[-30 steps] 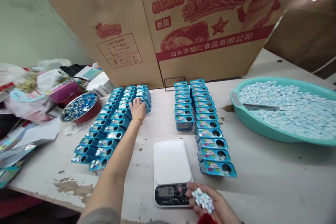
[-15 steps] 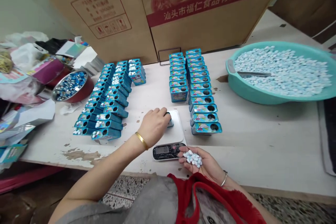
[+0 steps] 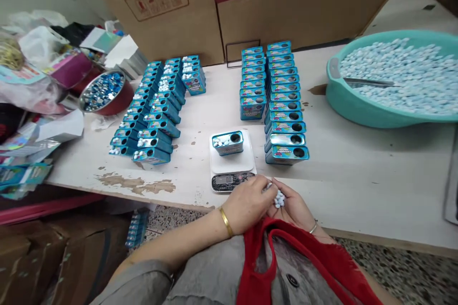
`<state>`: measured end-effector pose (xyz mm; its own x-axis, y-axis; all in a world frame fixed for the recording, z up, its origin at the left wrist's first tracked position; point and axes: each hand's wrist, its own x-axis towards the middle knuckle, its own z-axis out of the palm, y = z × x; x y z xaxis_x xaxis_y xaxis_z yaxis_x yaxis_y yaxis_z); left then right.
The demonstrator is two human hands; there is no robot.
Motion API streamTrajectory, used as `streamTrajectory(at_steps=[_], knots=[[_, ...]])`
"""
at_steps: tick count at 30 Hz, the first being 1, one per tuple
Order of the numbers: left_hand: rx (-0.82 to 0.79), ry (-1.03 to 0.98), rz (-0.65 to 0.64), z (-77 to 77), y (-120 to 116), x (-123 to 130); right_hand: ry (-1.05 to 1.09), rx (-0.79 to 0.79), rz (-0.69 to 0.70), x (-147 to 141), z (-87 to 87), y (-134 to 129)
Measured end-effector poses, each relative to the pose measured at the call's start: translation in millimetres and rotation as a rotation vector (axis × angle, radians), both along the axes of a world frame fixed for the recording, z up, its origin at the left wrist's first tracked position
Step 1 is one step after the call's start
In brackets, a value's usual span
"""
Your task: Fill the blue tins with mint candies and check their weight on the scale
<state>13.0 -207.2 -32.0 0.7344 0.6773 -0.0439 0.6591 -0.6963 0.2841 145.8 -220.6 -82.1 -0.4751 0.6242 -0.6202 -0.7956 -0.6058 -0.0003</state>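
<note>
My right hand (image 3: 295,202), palm up and cupped at the table's front edge, holds a small heap of pale blue and white candies (image 3: 279,198). Over that heap, my left hand (image 3: 252,198) has its fingers curled down into the candies; its fingertips are partly hidden. Just beyond both hands is a white kitchen scale (image 3: 234,166) with a dark display panel. On its plate stands a blue candy tin (image 3: 229,145), upright and untouched, with white candies showing at the left of its top and a dark round opening at the right.
Tins with candies on top (image 3: 152,155) stand in rows at left; tins with dark openings (image 3: 286,152) stand right of centre. A turquoise basin (image 3: 375,116) of candies with a scoop is at far right. A red bowl (image 3: 123,102) holds blue-silver pieces. Cardboard boxes (image 3: 286,19) line the back.
My left hand has let go of the tin on the scale and come back to the candies in my right palm. The view has shifted, showing the table higher in the picture.
</note>
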Motion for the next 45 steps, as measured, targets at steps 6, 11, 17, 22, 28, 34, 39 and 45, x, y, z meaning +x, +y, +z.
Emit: streamTrajectory(at_steps=[6,11,17,22,28,34,39,45], knots=[[-0.110,-0.062,0.131,-9.8,-3.3,3.5,-0.038,-0.025,-0.017,3.0,-3.0,-2.8],[-0.136,-0.088,0.105,-8.1,-2.1,0.2,-0.084,-0.045,-0.028,1.3,-2.0,-1.7],[-0.108,-0.151,0.070,-13.1,2.2,-11.8,-0.089,0.021,0.013,-4.5,-0.5,3.4],[-0.105,-0.175,0.108,-9.6,10.6,-21.0,-0.004,-0.012,0.046,-12.7,8.8,16.0],[-0.130,-0.279,0.242,2.5,22.1,-28.2,0.036,0.057,0.027,-22.4,14.4,29.6],[-0.078,-0.383,0.272,8.6,34.5,-34.0,0.085,0.143,0.005,-29.2,22.9,40.5],[0.028,-0.524,0.210,10.0,42.6,-38.0,0.125,0.158,-0.015,-29.3,34.8,49.8],[0.209,-0.537,0.284,26.8,69.0,-48.0,0.094,0.148,0.007,-29.9,31.0,48.7]])
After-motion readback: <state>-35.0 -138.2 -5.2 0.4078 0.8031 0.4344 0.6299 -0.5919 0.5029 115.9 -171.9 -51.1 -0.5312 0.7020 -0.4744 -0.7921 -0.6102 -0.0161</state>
